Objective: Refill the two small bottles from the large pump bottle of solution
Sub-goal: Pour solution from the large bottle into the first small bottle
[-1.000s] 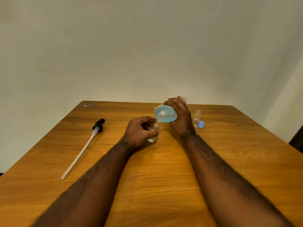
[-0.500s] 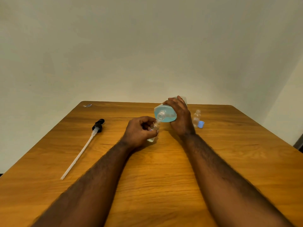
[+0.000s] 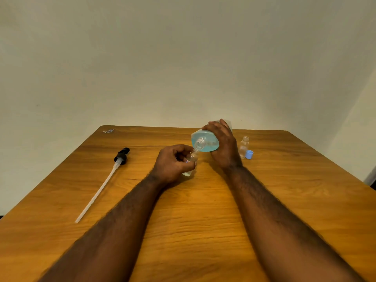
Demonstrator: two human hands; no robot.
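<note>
Head view: my right hand [image 3: 223, 147] tips the large clear blue-liquid bottle [image 3: 205, 142] onto the small clear bottle [image 3: 190, 162] gripped by my left hand [image 3: 173, 163].

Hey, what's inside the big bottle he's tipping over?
Pale blue liquid fills the large bottle, pooled toward its open neck above the small bottle in the left hand. The right hand covers the bottle's far end, so the level there is hidden.

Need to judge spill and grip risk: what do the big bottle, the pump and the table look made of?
Big bottle: clear, glossy, probably plastic; the blue liquid shows through its wall and its neck is threaded. Pump: black head, matte, likely plastic, with a long pale translucent tube, lying on the table. Table: wood grain with a smooth, slightly shiny finish; solid wood or laminate cannot be told.
</note>
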